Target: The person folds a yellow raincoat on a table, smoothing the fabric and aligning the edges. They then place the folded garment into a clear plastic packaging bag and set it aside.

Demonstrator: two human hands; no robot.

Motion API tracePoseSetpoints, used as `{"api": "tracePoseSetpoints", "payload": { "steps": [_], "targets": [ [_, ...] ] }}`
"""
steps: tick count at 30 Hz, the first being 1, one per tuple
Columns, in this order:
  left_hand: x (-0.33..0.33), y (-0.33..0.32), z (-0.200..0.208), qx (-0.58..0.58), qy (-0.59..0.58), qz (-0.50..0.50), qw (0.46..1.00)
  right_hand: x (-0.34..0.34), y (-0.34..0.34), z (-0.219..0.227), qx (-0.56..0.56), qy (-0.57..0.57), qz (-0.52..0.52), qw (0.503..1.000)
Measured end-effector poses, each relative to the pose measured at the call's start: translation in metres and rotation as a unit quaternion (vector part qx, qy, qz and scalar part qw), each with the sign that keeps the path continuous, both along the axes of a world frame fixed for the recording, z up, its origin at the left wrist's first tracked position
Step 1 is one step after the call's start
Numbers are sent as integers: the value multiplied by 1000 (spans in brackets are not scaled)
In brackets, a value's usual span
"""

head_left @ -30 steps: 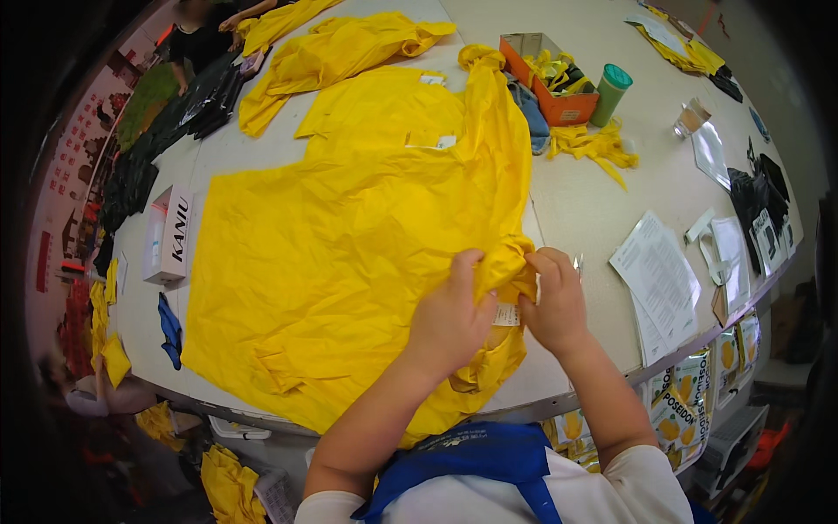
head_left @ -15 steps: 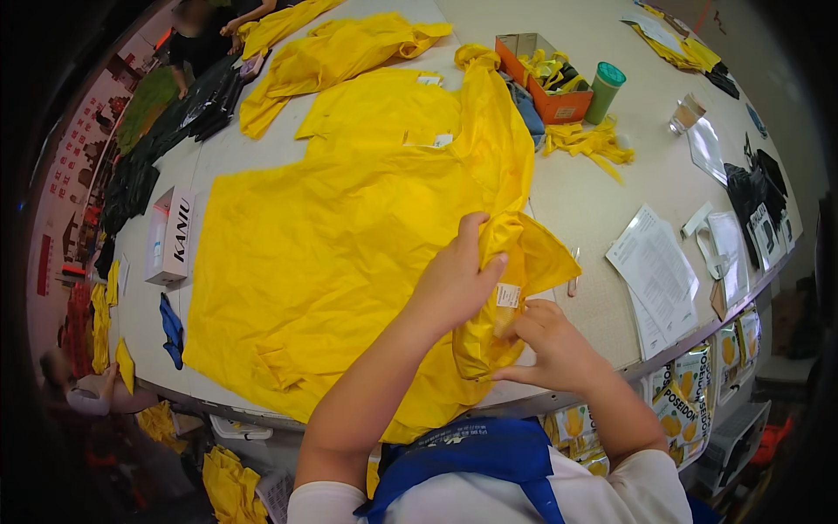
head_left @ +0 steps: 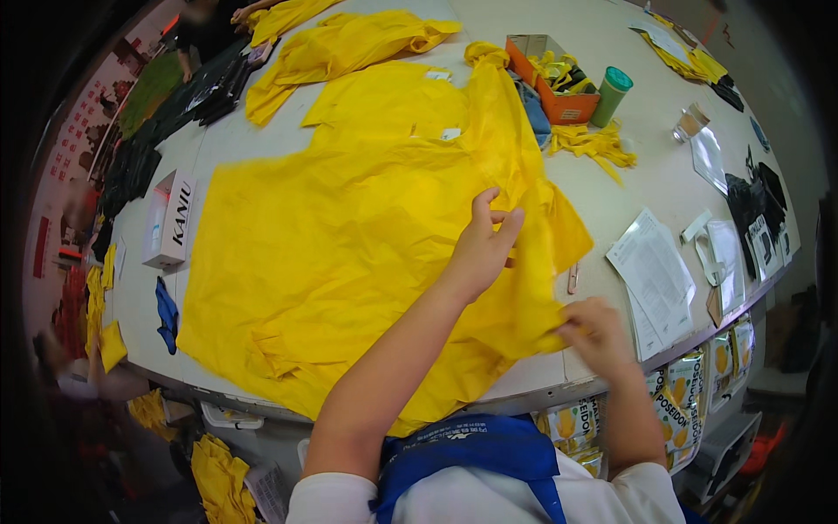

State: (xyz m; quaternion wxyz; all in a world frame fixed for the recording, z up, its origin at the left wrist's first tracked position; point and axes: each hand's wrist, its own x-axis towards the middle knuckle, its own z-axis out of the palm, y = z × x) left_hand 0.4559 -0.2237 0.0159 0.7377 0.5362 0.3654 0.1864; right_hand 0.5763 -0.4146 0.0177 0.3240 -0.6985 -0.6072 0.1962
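Note:
A large yellow garment (head_left: 349, 236) of thin, creased fabric lies spread over the table in front of me, its near edge reaching my blue apron. My left hand (head_left: 482, 249) hovers over its right part with fingers apart, gripping nothing. At the garment's lower right, my right hand (head_left: 601, 339) pinches a corner of the fabric and pulls it outward; the hand is slightly blurred. White labels (head_left: 450, 134) show on the yellow layers at the top.
An orange box (head_left: 572, 106) of yellow strips and a green canister (head_left: 611, 96) stand at the back right. Printed sheets (head_left: 653, 278) lie to the right, near a glass (head_left: 690, 122). A white box (head_left: 170, 218) and a blue cloth (head_left: 167, 316) sit left. Other people work at far left.
My left hand has let go of the bunched fabric and opened. My right hand has moved right, drawing the garment's edge out flat; the small white label under my hands is now hidden.

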Motion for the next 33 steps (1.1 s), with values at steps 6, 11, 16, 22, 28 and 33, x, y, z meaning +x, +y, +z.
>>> {"api": "tracePoseSetpoints", "payload": {
  "steps": [6, 11, 16, 22, 28, 33],
  "targets": [
    [-167, -25, -97, 482, 390, -82, 780, 107, -88, -128, -234, 38, -340, 910],
    [-288, -73, -146, 430, 531, 16, 730, 49, -64, -119, 34, -239, -152, 959],
    [-379, -37, -156, 359, 497, 412, 674, 33, -41, -159, -137, -285, 65, 946],
    [-483, 6, -207, 80, 403, 401, 819, -14, 3, -135, -201, -369, 9, 908],
    [-498, 37, -213, -6, 359, 408, 839, -203, 81, -93, -118, 81, 152, 978],
    [-446, 33, -117, -3, 55, 334, 941, -323, 140, -89, -61, 217, 161, 961]
  ]
}}
